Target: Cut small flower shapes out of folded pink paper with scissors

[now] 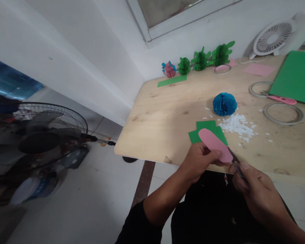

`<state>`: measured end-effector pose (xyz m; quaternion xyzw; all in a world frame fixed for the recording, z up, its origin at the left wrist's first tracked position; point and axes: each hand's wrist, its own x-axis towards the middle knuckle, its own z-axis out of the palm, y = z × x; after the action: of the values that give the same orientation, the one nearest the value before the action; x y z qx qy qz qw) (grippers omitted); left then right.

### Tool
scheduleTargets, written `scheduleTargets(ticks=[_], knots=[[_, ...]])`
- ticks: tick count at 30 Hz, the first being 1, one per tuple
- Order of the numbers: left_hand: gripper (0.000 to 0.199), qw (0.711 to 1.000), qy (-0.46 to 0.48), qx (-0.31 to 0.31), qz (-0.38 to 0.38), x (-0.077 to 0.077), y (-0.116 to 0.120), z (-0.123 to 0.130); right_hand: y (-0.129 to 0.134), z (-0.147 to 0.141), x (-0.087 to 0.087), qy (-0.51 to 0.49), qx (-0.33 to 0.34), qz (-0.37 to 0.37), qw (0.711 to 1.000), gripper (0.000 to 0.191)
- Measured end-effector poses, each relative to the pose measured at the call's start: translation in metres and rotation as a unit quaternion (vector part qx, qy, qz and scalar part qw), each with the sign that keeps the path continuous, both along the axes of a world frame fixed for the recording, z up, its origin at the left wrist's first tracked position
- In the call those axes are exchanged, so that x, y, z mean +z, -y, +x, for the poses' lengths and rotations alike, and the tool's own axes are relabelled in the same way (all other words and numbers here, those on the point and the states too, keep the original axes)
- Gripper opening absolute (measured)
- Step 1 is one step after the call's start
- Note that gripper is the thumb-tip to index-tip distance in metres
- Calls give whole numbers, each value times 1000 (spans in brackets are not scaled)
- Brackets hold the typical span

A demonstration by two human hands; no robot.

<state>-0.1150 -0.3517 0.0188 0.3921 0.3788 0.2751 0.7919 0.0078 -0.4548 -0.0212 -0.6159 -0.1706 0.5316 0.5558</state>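
At the near edge of the bench [147, 125], which stretches leftward, with green paper [205, 125], white scraps [237, 124] and a blue ball [225, 104] beyond, we pinch the pink paper [211, 139] in our left hand [200, 158], its long axis slanting from far left to near right, where our right hand [255, 183] grips scissors [238, 168].

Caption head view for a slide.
Left hand holds pink paper, right hand holds scissors at its edge, near green paper pieces.
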Motion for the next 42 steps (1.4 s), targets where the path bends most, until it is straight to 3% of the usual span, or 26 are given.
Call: scheduleTargets(ticks=[12,22,32,42], knots=[[42,997,-22,-65,18,-1,-9,-9,7,5,-11,9,12,-10,1000,49],[42,996,-17,-82,12,-3,-9,-10,10,7,-16,14,23,2,1000,44],[42,997,-7,-70,9,-4,-5,-6,7,5,-14,20,13,2,1000,58],[42,998,-7,-56,4,-3,-3,-4,4,5,-8,66,30,1,997,57]])
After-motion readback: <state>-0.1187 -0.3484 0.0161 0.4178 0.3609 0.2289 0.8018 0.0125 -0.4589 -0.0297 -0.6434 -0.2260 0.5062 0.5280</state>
